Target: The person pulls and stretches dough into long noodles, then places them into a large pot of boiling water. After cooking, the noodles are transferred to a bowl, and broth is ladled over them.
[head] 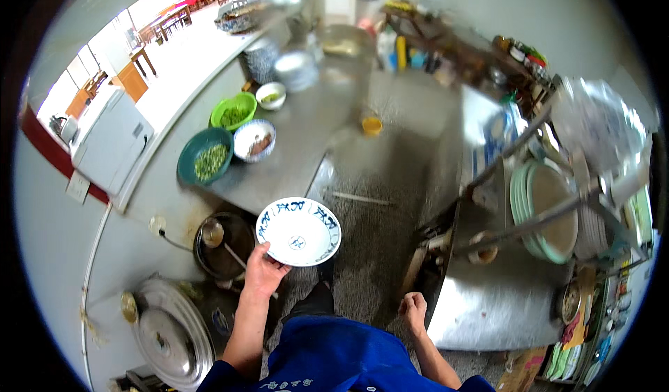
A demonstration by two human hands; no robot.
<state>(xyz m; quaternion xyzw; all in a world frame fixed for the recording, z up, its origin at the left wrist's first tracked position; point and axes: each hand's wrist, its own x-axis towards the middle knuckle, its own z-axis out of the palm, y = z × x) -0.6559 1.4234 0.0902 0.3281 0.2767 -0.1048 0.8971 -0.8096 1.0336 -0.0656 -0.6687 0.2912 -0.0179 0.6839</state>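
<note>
My left hand (264, 273) grips the near rim of a white bowl with blue patterns (299, 232), thumb over the edge; the bowl's inside faces up and looks empty. My right hand (414, 308) hangs by the corner of a steel counter, its fingers curled, with no object visible in it. Beyond the bowl, on the steel table, stand a dark green bowl of chopped greens (182, 157), a bright green basin of greens (248, 101), a patterned bowl with brownish food (250, 131) and a small white bowl (279, 93).
At left are a dark pot with a ladle (226, 266) and a large lidded metal pot (172, 334). Stacked bowls (295, 70) stand at the table's far end. On the right, a steel counter (502, 308) stands beneath a metal rack holding pale green plates (522, 209). A yellow container (372, 126) stands ahead.
</note>
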